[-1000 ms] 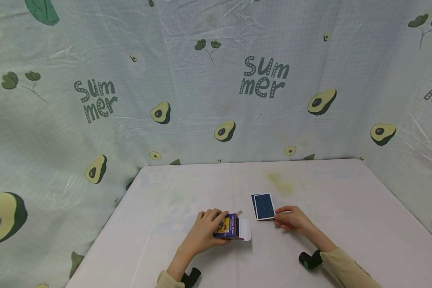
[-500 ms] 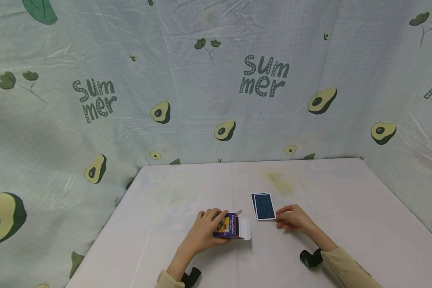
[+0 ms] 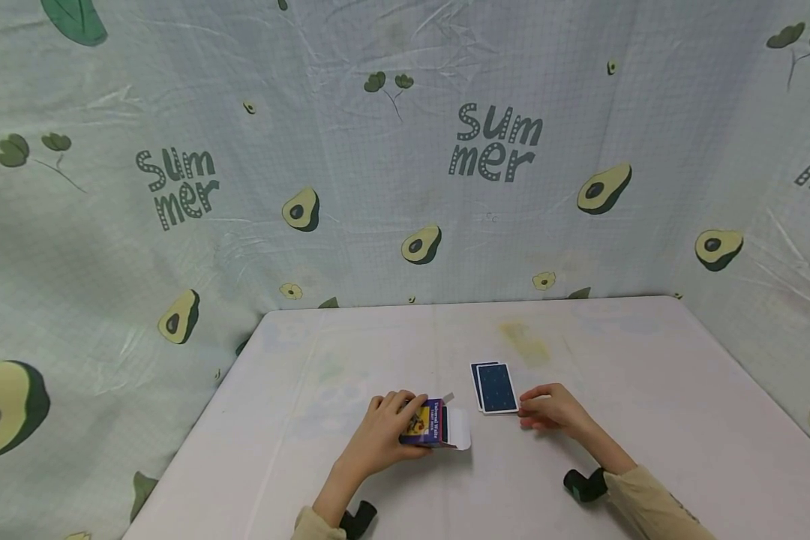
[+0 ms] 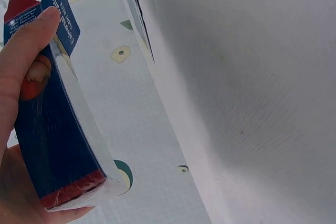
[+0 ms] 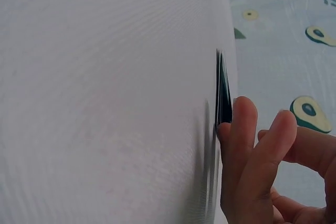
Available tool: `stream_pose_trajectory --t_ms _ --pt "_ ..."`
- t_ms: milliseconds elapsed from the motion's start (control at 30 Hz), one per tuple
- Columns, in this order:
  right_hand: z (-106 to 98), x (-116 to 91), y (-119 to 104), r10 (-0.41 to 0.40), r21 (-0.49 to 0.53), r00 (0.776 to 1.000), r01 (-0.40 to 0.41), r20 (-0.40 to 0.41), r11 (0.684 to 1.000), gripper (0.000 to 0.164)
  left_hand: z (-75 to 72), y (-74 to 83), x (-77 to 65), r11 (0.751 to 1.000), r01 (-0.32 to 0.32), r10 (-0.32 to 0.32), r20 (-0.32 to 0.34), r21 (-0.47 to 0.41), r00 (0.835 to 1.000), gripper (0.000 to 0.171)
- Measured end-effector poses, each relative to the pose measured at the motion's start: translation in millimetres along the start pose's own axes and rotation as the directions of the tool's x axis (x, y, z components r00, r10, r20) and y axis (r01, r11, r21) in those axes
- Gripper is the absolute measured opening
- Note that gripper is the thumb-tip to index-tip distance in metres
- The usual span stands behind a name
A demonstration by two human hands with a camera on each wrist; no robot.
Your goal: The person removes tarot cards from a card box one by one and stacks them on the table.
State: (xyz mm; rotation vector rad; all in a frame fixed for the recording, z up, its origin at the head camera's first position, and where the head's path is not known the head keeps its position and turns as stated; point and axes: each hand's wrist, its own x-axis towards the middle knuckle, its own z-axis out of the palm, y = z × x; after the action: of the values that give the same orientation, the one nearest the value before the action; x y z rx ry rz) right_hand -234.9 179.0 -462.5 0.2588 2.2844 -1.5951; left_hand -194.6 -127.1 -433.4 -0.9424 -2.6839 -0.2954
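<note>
My left hand [image 3: 381, 435] grips a purple-and-yellow tarot deck box [image 3: 424, 424], thumb along the near side and fingers over the top. The box's end flap stands open toward the right. In the left wrist view, the box [image 4: 58, 124] shows a dark blue side and lifted flaps beside my thumb. Dark blue, white-bordered cards [image 3: 496, 388] lie face down on the table, the upper offset right of those beneath. Just right of their lower corner is my right hand [image 3: 552, 409], fingers loosely bent. In the right wrist view, a fingertip is right at the cards' [image 5: 223, 90] edge.
The white table [image 3: 358, 337] bears a faint yellow stain [image 3: 525, 343] behind the cards. A pale curtain [image 3: 378, 165] printed with avocados and lettering hangs behind and along both sides. Black wrist cameras [image 3: 583, 486] sit below both hands, near the sleeves.
The upper card has slid slightly right over those beneath, and my right hand has shifted a little right with it. My left hand and the box have stayed in place.
</note>
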Motion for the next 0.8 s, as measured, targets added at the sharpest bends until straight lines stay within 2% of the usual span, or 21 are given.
stream_pose_trajectory --t_ms 233,467,800 --pt "0.0 0.6 -0.6 0.008 0.001 1.0 -0.008 -0.019 1.0 0.03 1.7 -0.6 -0.6 1.0 -0.017 0.018 -0.033 0.003 0.999 0.076" --pt "-0.4 -1.5 -2.6 -0.004 -0.015 1.0 0.004 -0.028 1.0 0.031 -0.5 0.4 -0.8 1.0 -0.004 0.004 -0.006 0.001 1.0 0.076" --pt "-0.2 -3.4 -3.5 -0.035 -0.04 0.999 0.034 -0.032 0.999 0.032 0.3 -0.5 -1.0 1.0 -0.011 0.011 -0.012 -0.003 1.0 0.076"
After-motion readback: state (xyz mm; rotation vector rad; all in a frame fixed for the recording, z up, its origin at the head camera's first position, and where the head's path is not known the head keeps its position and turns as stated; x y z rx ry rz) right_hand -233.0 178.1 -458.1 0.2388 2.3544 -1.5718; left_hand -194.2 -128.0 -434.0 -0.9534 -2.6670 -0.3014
